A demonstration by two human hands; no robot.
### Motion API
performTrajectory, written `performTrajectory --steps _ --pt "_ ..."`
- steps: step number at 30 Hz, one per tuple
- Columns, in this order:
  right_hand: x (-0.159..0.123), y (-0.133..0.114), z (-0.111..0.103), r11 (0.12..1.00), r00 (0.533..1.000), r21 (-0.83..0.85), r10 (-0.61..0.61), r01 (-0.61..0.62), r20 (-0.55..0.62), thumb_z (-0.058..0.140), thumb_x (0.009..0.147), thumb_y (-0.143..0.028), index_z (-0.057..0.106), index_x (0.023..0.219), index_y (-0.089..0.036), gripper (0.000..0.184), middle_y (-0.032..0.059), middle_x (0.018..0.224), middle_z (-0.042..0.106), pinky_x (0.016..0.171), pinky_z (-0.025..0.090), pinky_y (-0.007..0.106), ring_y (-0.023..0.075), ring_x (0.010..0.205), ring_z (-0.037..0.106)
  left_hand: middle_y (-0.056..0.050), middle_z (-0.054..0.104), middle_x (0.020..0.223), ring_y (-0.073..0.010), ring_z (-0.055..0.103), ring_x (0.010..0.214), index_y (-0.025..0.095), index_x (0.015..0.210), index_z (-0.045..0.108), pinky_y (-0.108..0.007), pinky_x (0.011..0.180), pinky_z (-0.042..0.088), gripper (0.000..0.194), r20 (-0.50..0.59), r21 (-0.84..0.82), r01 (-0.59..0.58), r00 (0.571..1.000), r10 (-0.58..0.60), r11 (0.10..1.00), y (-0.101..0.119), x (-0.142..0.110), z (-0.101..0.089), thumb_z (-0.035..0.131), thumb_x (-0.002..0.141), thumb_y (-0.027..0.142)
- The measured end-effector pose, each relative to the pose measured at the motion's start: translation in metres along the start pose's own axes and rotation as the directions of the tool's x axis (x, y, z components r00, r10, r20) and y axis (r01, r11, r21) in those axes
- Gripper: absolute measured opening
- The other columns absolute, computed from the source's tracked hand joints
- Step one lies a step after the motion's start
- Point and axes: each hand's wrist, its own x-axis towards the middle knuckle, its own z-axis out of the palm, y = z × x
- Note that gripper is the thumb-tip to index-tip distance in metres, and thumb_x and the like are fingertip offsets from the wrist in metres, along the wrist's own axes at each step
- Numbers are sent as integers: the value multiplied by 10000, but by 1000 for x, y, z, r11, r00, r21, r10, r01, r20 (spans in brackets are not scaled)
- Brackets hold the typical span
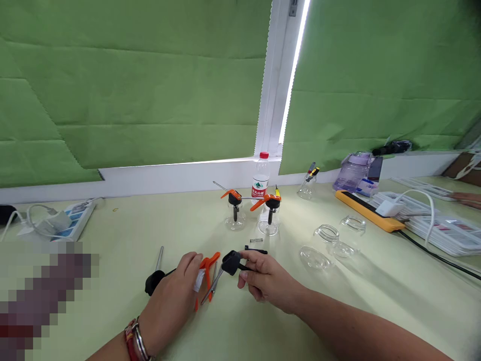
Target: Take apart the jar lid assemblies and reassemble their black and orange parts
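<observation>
My right hand [266, 281] is closed around a black plastic pump head [232, 262], held just above the table. My left hand [176, 296] pinches an orange lever piece [209, 265] with a thin metal rod [210, 291] beside it. The two parts nearly touch between my hands. A black knob with a metal shaft [155, 280] lies left of my left hand. A small spring [256, 240] and a black part [255, 248] lie just beyond my right hand.
Two clear bottles with orange-and-black pump tops [235, 210] [269, 213] stand behind, with a water bottle [260, 178]. Empty clear jars [326, 235] lie to the right. A yellow power strip [370, 211], stacked trays and a purple jug [353, 171] sit far right; a white power strip [71, 220] far left.
</observation>
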Motion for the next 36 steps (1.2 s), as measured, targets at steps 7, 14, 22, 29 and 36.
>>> performTrajectory --steps 7,14,22,29,36 --pt "-24 -15 23 903 960 -339 -210 264 186 486 897 -274 591 1054 -198 204 -8 729 586 547 419 211 85 548 489 -156 468 1391 -209 654 987 239 1481 201 -267 747 565 663 -88 7 -493 866 492 870 24 -19 -16 455 869 214" --pt "-21 -48 -1 664 870 -596 -474 452 132 627 826 -411 480 1293 -236 520 83 1108 628 814 485 316 185 914 595 -66 514 1293 -193 565 1112 308 1274 451 -259 897 484 485 -274 80 -416 865 421 906 1 -24 -61 442 831 111" --pt "42 -56 -88 299 716 -943 -626 -145 -309 556 836 -223 423 1373 -225 553 128 1513 268 1053 289 535 355 1388 198 -52 495 1125 -164 492 1049 219 1010 407 -246 937 398 205 -243 -250 27 966 -90 968 -74 -17 -91 492 867 339" --pt "59 -41 -104 341 705 -926 -616 -163 -351 489 839 -123 512 1261 -243 440 108 1228 550 889 429 422 267 1059 537 -68 553 1077 -167 504 992 209 785 409 -231 883 418 161 17 -505 135 989 -146 852 -107 -33 -65 546 807 291" --pt "43 -45 -106 378 589 -907 -695 -188 -411 522 832 -200 561 1196 -186 367 141 1143 556 878 424 444 294 1038 516 -28 573 895 -189 536 969 217 665 374 -259 840 429 175 161 -561 189 980 -118 806 -122 -26 -48 531 734 184"
